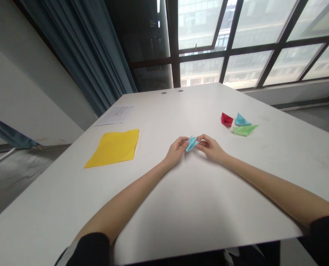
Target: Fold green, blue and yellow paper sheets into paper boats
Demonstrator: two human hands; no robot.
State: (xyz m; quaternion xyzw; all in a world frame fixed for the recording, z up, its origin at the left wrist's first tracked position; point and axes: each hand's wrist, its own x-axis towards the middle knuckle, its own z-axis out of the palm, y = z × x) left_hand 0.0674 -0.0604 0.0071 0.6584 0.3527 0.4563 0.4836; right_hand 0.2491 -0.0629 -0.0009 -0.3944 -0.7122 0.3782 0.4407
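Observation:
A small light-blue folded paper piece (192, 143) with several layered edges is held just above the white table (164, 207). My left hand (177, 150) pinches its left side between thumb and fingers. From the right, my right hand (210, 147) grips the other side with thumb and fingertips. The fingers hide parts of the folds, so I cannot tell its full shape.
At the right lie a red paper boat (227, 120), a blue paper boat (242, 120) and a green paper boat (245, 130). Yellow sheets (114, 148) lie at the left, with a printed page (115, 115) behind them. A curtain (84, 48) and windows stand beyond.

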